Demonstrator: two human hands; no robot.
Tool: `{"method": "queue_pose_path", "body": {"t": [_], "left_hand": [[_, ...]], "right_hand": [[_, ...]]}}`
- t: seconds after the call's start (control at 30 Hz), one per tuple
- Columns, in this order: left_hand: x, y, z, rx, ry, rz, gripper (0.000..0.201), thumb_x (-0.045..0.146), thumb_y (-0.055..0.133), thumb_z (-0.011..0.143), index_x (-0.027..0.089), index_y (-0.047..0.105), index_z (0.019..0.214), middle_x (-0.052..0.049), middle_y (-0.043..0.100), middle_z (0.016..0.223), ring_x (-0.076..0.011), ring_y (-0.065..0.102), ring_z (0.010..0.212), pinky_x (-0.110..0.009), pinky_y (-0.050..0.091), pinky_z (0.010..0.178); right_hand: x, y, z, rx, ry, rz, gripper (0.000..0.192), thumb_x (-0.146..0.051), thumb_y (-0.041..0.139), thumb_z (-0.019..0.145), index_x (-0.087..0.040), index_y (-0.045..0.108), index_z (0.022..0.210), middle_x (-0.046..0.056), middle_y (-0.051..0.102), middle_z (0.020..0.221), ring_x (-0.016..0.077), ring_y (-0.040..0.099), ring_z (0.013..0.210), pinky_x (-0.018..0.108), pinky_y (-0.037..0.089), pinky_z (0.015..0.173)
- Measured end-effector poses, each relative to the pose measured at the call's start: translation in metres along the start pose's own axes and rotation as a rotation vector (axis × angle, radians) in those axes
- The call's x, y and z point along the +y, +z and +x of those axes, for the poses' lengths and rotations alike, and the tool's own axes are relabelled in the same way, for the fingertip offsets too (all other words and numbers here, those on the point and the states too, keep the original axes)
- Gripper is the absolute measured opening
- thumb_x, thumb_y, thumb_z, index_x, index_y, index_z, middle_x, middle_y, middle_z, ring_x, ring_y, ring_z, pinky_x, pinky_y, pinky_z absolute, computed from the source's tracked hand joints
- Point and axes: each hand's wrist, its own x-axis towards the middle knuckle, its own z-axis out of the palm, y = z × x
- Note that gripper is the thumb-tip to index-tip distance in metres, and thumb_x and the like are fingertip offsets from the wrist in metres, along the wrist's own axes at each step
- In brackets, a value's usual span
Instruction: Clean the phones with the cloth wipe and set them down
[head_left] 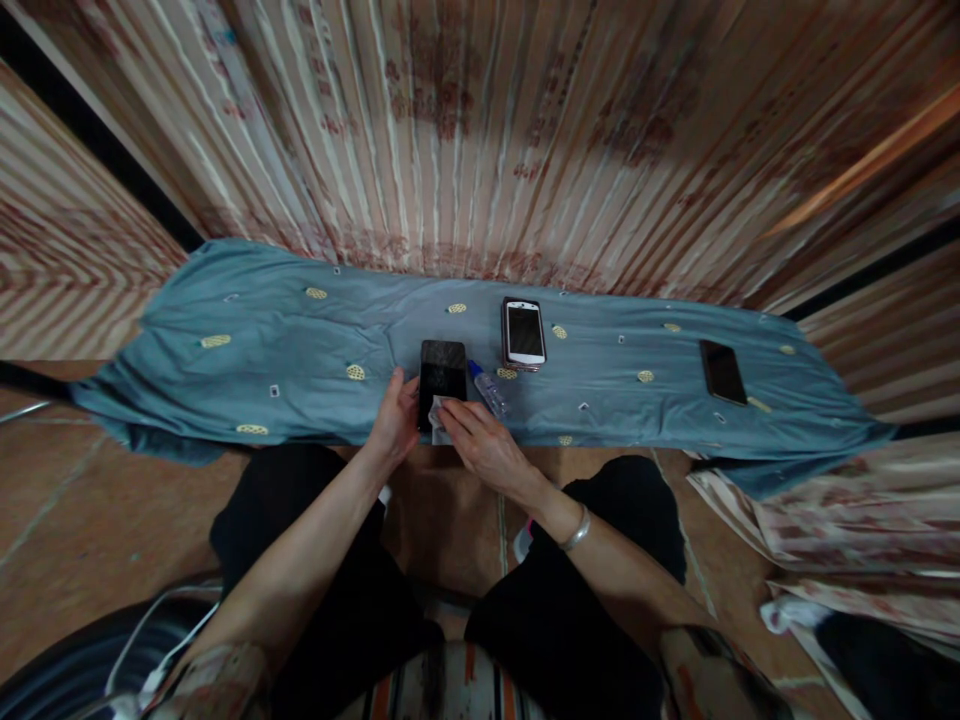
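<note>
A black smartphone [442,366] lies screen up near the front edge of the cloth-covered bench. My left hand [397,412] grips its left side, thumb along the edge. In my right hand [480,438] a small white wipe [436,420] is pinched and pressed on the lower part of the screen. Just right of the phone lies a small clear bottle [489,388] with a blue cap, tilted on its side. Behind it rests a white smartphone [525,332] on top of a darker item, perhaps another phone.
A dark phone [724,372] lies toward the right end of the bench. The blue-green cloth [375,320] has wrinkles and hangs over the ends. Patterned curtains [480,150] rise right behind the bench. A white cable [161,670] lies at lower left.
</note>
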Motion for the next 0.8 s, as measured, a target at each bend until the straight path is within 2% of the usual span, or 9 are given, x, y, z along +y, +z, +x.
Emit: {"method": "queue_pose_path", "body": {"t": [0.2,0.37,0.53,0.67,0.8], "left_hand": [[0.002,0.002,0.001,0.035,-0.018,-0.014,0.053,0.055,0.042,0.096,0.013,0.074,0.105,-0.014,0.077,0.094,-0.0287,0.072,0.093,-0.039,0.057,0.082],[-0.007,0.006,-0.001,0.052,-0.059,-0.010,0.045,0.045,0.042,0.099,0.013,0.073,0.106,-0.012,0.078,0.095,-0.0269,0.072,0.096,-0.038,0.057,0.086],[-0.020,0.012,0.001,0.009,-0.052,-0.036,0.030,0.040,0.060,0.092,0.014,0.074,0.098,-0.010,0.078,0.096,-0.0275,0.072,0.099,-0.038,0.056,0.088],[-0.028,0.023,0.004,0.023,-0.052,-0.042,0.023,0.035,0.063,0.090,0.015,0.073,0.093,-0.008,0.077,0.087,-0.0253,0.073,0.093,-0.037,0.056,0.087],[-0.034,0.032,0.004,-0.004,-0.039,-0.002,0.017,0.029,0.065,0.088,0.014,0.074,0.088,-0.006,0.077,0.083,-0.0206,0.071,0.082,-0.032,0.054,0.082]], "right_hand": [[0.021,-0.006,-0.004,0.092,0.111,0.044,0.040,-0.012,0.038,0.101,-0.009,0.061,0.134,0.018,0.065,0.131,0.0248,0.060,0.120,0.043,0.051,0.107],[0.039,-0.001,-0.013,0.177,0.264,0.242,0.038,-0.017,0.041,0.100,-0.013,0.065,0.130,0.017,0.068,0.128,0.0242,0.062,0.121,0.044,0.051,0.107],[0.050,0.007,-0.017,0.282,0.458,0.460,0.032,-0.021,0.052,0.093,-0.019,0.072,0.118,0.011,0.072,0.123,0.0210,0.067,0.117,0.038,0.052,0.105],[0.061,0.007,-0.013,0.399,0.616,0.577,0.029,-0.025,0.059,0.086,-0.019,0.074,0.110,0.011,0.075,0.117,0.0229,0.070,0.110,0.041,0.053,0.100],[0.076,0.001,-0.008,0.457,0.759,0.665,0.027,-0.029,0.064,0.080,-0.020,0.076,0.103,0.007,0.078,0.109,0.0238,0.071,0.102,0.042,0.053,0.099]]}}
